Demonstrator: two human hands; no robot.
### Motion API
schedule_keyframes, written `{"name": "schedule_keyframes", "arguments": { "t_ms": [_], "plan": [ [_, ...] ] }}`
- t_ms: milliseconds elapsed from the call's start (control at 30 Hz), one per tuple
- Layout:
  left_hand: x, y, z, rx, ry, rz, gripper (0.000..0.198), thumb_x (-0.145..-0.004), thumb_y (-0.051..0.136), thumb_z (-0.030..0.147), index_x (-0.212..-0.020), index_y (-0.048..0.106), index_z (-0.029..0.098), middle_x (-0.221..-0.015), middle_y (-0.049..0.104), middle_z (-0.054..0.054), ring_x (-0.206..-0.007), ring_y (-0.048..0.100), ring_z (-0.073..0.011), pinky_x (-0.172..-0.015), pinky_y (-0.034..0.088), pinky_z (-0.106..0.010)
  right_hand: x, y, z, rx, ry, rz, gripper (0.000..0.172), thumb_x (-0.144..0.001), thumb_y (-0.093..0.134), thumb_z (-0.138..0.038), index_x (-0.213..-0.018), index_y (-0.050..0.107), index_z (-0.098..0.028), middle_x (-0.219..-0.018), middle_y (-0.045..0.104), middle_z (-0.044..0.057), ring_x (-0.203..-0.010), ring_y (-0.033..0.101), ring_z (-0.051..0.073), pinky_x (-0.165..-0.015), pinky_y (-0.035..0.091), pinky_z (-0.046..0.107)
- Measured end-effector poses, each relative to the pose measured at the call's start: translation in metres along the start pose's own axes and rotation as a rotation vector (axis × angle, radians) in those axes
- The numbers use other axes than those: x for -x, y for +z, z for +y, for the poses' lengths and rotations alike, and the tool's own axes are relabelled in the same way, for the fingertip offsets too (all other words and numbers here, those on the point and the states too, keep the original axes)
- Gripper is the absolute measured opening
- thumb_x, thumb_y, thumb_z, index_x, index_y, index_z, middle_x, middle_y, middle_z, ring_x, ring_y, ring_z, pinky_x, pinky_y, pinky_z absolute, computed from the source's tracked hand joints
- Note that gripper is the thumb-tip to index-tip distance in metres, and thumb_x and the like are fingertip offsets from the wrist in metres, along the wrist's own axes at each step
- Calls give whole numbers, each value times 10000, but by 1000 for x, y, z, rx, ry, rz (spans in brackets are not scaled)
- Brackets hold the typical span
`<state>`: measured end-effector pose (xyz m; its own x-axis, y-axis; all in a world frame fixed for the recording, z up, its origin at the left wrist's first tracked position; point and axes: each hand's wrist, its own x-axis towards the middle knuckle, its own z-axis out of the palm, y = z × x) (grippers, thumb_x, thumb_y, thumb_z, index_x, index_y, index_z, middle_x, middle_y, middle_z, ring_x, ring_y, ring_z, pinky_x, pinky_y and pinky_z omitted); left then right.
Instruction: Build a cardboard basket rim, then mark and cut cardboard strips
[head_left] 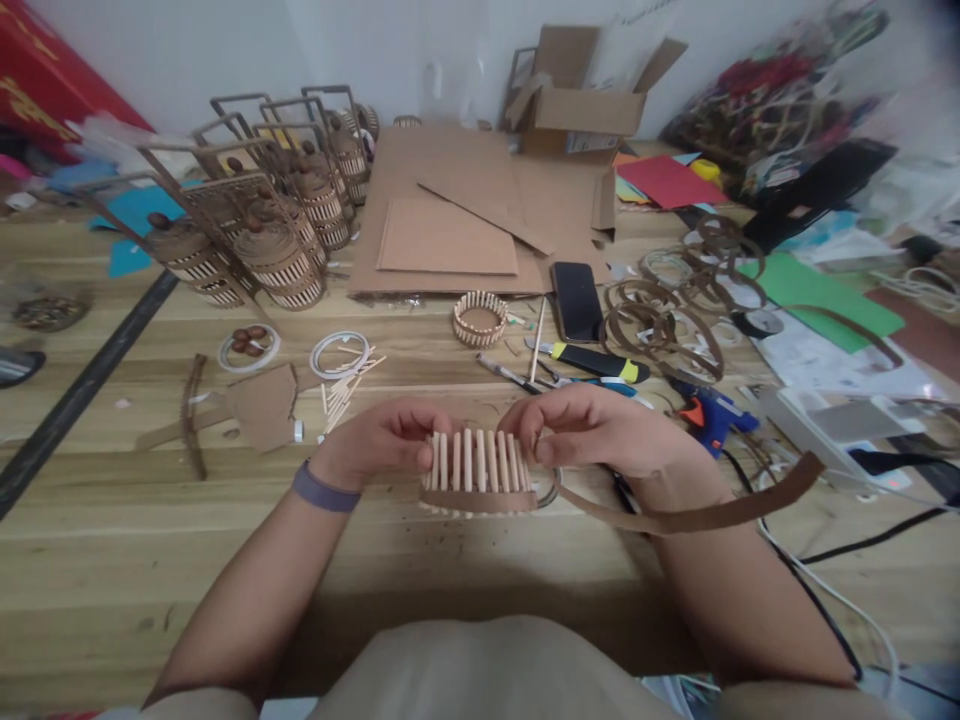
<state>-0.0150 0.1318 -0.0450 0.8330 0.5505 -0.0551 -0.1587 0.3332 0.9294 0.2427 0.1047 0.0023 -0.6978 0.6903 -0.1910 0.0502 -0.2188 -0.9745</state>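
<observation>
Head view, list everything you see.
Slatted piece: one, tan, front centre
Cardboard strip: one, brown, across right forearm
Stick ring: one, tan, centre
Stick containers: several, brown, back left
Cardboard sheets: several, brown, back centre
Open box: one, brown, back
Phone: one, black, right
Cutter: one, black-yellow, below phone
Glue gun: one, blue, right
Loose sticks: many, pale, left
Rings: two, white, left
Coiled strips: several, brown, right
Green paper: one, green, right
Left hand: one, on slatted piece
Right hand: one, on slatted piece
</observation>
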Motion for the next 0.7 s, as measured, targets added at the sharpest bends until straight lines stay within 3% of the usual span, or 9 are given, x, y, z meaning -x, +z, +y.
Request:
{"name": "schedule_keyframes", "arguments": {
  "t_ms": [133, 233, 333, 433, 533, 700],
  "plan": [
    [-2, -1, 4, -14, -1, -55, 474, -677, 837, 569, -577, 605, 167, -691, 627, -40, -716, 585, -191, -754, 480, -333, -1, -1, 2, -5, -38, 16, 312, -787, 776, -460, -742, 684, -165, -788, 643, 26, -753, 562, 145, -728, 466, 293],
    [-6, 0, 8, -54, -31, -86, 423, -690, 832, 562, -693, 697, 161, -825, 686, -73, -834, 612, -226, -850, 475, -367, -2, 5, 0, -28, 11, 77, 311, -755, 795, -454, -745, 696, -160, -763, 643, 18, -723, 557, 135, -699, 460, 273],
    [-10, 6, 11, -196, -88, -80, 411, -729, 805, 559, -852, 740, 172, -833, 692, -46, -793, 599, -196, -779, 467, -314, -3, 12, -3, 11, 94, 98, 273, -743, 788, -413, -762, 698, -156, -700, 618, -10, -649, 524, 112, -631, 426, 246],
    [-13, 15, 13, -312, -120, -55, 313, -806, 754, 495, -839, 736, 184, -769, 667, -12, -724, 562, -161, -696, 443, -274, -4, 16, -3, 84, 134, 109, 209, -761, 754, -354, -777, 691, -155, -669, 601, -29, -616, 507, 98, -603, 395, 233],
    [-14, 18, 13, -277, -118, -42, 278, -834, 731, 461, -787, 721, 187, -727, 645, -1, -677, 539, -146, -640, 424, -263, -4, 16, -2, 77, 102, 57, 194, -809, 709, -347, -810, 679, -155, -710, 616, -21, -651, 540, 106, -641, 421, 242],
    [-11, 6, 10, -201, -87, -32, 329, -808, 753, 512, -739, 701, 194, -680, 634, -6, -624, 529, -137, -610, 423, -261, -1, 8, -4, 111, 84, 42, 236, -805, 727, -388, -828, 662, -162, -783, 656, 5, -728, 591, 131, -709, 463, 265]
  ]
}}
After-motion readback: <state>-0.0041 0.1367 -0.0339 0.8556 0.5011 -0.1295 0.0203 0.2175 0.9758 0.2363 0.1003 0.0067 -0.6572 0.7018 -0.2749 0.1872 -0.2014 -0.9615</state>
